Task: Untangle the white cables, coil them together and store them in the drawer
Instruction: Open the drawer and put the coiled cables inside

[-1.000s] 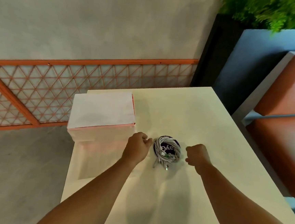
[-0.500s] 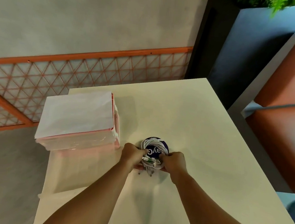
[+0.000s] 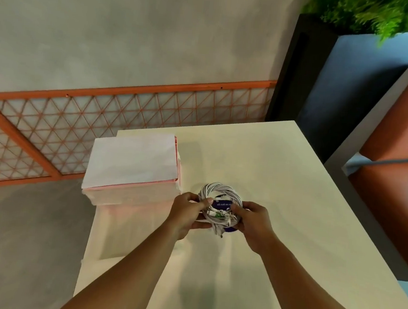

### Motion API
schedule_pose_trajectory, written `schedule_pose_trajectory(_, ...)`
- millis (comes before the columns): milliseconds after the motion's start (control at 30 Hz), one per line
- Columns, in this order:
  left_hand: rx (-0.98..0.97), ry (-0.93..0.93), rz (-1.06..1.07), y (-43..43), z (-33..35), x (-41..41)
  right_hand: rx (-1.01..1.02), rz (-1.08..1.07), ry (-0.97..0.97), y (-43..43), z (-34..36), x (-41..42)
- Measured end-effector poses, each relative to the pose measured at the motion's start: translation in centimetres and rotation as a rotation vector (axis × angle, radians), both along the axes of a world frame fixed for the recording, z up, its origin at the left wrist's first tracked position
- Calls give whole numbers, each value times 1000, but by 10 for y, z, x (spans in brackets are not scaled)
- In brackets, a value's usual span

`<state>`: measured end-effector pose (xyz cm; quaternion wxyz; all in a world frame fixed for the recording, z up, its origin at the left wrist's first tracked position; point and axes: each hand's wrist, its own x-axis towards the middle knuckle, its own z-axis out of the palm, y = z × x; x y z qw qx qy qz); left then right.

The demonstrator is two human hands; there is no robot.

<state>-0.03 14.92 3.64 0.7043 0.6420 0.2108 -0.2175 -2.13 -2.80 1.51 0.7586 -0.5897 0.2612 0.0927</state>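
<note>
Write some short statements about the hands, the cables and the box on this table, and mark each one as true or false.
1. Both the left hand and the right hand grip the white cables. True.
2. The cables lie stretched out straight across the table. False: they form a round coiled bundle.
3. The drawer box stands on the table, left of the cables. True.
4. The right hand rests flat on the drawer box. False: it grips the right side of the bundle, apart from the box.
5. A green plant shows at the upper right. True.
</note>
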Motion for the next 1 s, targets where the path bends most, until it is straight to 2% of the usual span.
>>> schedule_pose_trajectory(200, -50, -56, 23, 48, 15, -35, -24, 21, -59, 42, 22, -25)
schedule_pose_trajectory(533, -144, -13, 178, 151, 4, -68, -130, 131, -9, 146, 26, -35)
schedule_pose_trajectory(733, -56, 18, 233, 178, -14, -56, -159, 203, 91, 183, 16, -18)
schedule_pose_trajectory(867, 32, 44, 232, 182, -27, -48, -237, 310, 193, 194, 11, -8)
schedule_pose_trajectory(1000, 110, 53, 270, 188, -35, -42, -204, 446, 231, 199, 10, -10)
